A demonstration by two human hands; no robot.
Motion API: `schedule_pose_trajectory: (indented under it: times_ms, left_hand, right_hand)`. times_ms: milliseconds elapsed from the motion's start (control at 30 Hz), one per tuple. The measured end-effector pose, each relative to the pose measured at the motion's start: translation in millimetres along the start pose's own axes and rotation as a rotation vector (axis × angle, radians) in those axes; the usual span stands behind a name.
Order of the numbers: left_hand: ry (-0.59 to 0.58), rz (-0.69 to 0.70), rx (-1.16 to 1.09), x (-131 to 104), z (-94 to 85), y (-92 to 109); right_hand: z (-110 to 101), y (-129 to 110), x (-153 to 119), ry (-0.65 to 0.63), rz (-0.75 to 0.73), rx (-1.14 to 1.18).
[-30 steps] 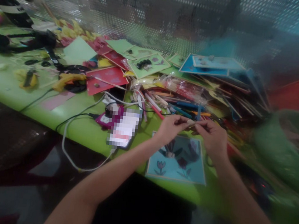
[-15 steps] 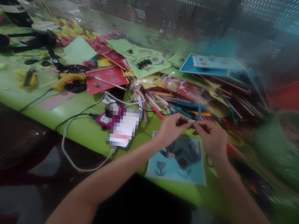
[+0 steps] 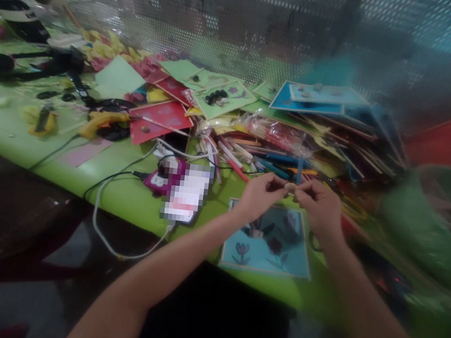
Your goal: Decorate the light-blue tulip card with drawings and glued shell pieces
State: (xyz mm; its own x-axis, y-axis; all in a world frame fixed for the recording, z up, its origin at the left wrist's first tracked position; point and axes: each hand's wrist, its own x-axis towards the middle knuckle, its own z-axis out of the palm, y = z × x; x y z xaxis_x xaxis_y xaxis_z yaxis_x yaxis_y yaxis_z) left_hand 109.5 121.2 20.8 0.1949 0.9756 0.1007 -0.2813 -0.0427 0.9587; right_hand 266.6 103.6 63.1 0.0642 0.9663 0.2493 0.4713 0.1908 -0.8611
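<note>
Above a blue card (image 3: 258,257), my left hand (image 3: 262,194) and my right hand (image 3: 319,204) meet at their fingertips. Both pinch one small pale piece (image 3: 289,187) between thumb and forefinger; its exact shape is too small to tell. The card lies flat near the table's front edge and shows flower drawings, with darker shapes glued or drawn in its upper part, partly in shadow. To the left of my left hand lies a lit phone (image 3: 187,193) with a white cable, beside a purple item (image 3: 163,179).
Behind my hands are piled pens (image 3: 231,156), a blue card with stones (image 3: 327,95), a green card with dark stones (image 3: 229,100) and red cards (image 3: 161,121). A yellow glue gun (image 3: 102,122) lies left. A green basket (image 3: 426,224) stands right.
The small pale piece has turned a little between my fingertips and shows more of its face. My hands have barely shifted; the card and phone are where they were.
</note>
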Motion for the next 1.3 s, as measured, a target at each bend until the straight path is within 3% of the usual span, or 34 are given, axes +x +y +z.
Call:
schedule_pose_trajectory:
  times_ms: [200,567,767,1000,1300]
  left_hand:
    - [-0.006,-0.073,-0.128,3,0.3,-2]
    - [-0.016,-0.072,-0.153,3,-1.3,-3]
    - [0.019,-0.145,-0.225,2,-3.1,2]
    - [0.037,-0.198,-0.298,1,-3.5,7]
    - [0.051,-0.193,-0.302,2,-4.1,8]
  right_hand:
    - [-2,-1,1,-0.036,0.033,0.114]
    - [-3,6,2,-0.013,0.028,0.184]
    - [-7,4,4,0.071,0.054,0.241]
    - [-3,5,8,0.026,0.085,0.176]
    - [2,15,3,0.025,-0.049,0.010]
